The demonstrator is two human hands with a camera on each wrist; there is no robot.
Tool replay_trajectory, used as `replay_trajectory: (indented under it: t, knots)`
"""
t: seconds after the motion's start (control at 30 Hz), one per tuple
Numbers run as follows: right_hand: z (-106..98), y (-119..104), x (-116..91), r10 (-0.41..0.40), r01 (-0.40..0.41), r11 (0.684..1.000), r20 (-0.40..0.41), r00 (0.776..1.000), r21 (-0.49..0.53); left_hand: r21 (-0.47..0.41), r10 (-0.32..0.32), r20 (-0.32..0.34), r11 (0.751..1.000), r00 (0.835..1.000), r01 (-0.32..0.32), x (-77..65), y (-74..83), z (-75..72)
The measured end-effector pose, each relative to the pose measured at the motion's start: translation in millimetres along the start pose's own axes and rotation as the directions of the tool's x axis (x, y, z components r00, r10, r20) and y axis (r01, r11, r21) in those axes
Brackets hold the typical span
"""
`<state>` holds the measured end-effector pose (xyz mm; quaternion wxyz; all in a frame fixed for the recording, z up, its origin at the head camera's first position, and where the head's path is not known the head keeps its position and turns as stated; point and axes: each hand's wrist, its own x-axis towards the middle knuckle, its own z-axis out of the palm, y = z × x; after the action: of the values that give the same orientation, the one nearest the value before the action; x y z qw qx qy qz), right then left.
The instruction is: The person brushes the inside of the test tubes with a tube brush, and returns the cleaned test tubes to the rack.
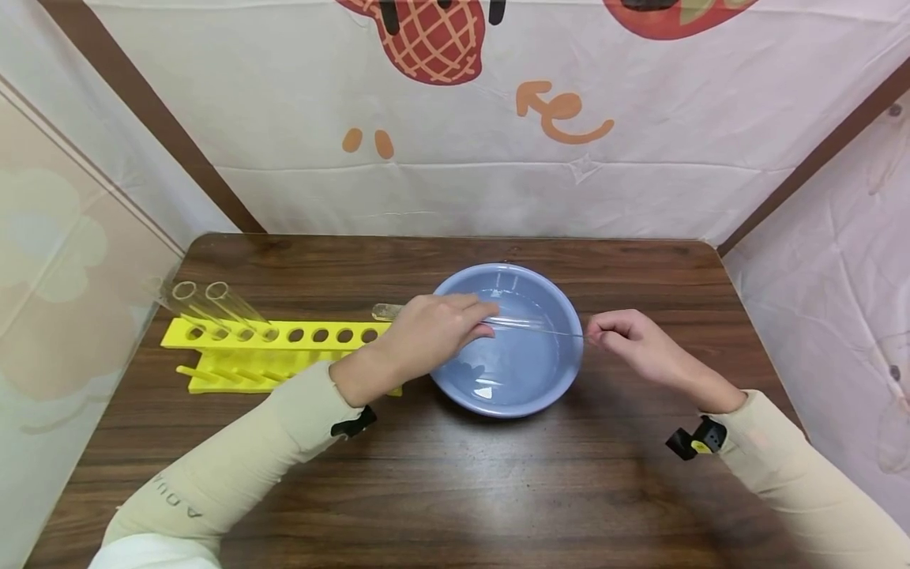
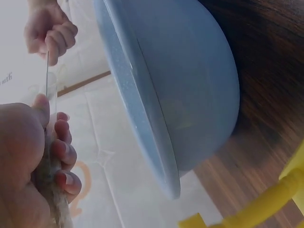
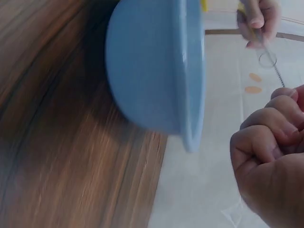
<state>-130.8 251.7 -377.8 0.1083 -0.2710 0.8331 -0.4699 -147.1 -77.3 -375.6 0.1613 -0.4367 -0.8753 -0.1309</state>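
My left hand (image 1: 441, 328) grips a clear glass test tube (image 1: 387, 312), which lies nearly level above the blue basin (image 1: 505, 412). The tube's rounded end sticks out on the left, and its mouth faces right. Pale bristles of a test tube brush (image 2: 56, 204) show inside the tube, under the left fingers. To the right of the basin, my right hand (image 1: 633, 340) is curled round the end of the brush's thin wire handle (image 3: 279, 75). That wire runs from the tube's mouth to the right fingers. Water fills part of the basin.
A yellow test tube rack (image 1: 249, 386) stands left of the basin, partly behind the left forearm. Several glass tubes (image 1: 235, 304) lean in its left holes. A printed cloth (image 1: 498, 197) hangs behind the brown wooden table (image 1: 455, 490).
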Motion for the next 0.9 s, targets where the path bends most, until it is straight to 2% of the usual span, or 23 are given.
replay_trajectory:
  t: [0.1, 0.17, 0.23, 0.33, 0.43, 0.57, 0.73, 0.83, 0.9]
  knots:
    - [-3, 7, -3, -0.124, 0.117, 0.984, -0.044, 0.991, -0.133, -0.012, -0.014, 0.014, 1.000, 1.000, 0.014, -3.3, -2.9, -3.2]
    - [-6, 11, -5, -0.212, 0.193, 0.956, -0.065, 0.975, -0.222, -0.020, -0.018, 0.018, 1.000, 1.000, 0.019, -5.4, -4.8, -5.2]
    - [-9, 14, -5, -0.304, 0.265, 0.908, -0.074, 0.950, -0.324, -0.023, -0.019, 0.020, 1.000, 1.000, 0.020, -7.1, -6.4, -7.0]
    - [-13, 19, -5, -0.428, 0.341, 0.801, -0.073, 0.901, -0.493, -0.017, -0.020, 0.019, 1.000, 1.000, 0.021, -8.8, -8.3, -9.3]
    - [-17, 22, -5, -0.521, 0.362, 0.681, -0.073, 0.850, -0.637, -0.018, -0.030, 0.026, 0.999, 0.999, 0.030, -9.8, -9.8, -11.7]
    - [-22, 26, -7, -0.601, 0.351, 0.575, -0.090, 0.794, -0.739, -0.030, -0.043, 0.045, 0.999, 0.998, 0.044, -10.6, -11.0, -15.6]
    - [-26, 26, -13, -0.654, 0.325, 0.481, -0.087, 0.751, -0.814, -0.035, -0.038, 0.055, 0.999, 0.998, 0.039, -12.9, -12.3, -19.2]
    - [-27, 23, -16, -0.684, 0.322, 0.440, -0.081, 0.725, -0.838, -0.045, -0.035, 0.054, 0.998, 0.998, 0.037, -14.4, -13.0, -20.6]
    - [-28, 21, -18, -0.702, 0.320, 0.423, -0.083, 0.708, -0.848, -0.050, -0.035, 0.053, 0.998, 0.998, 0.037, -15.4, -13.7, -20.9]
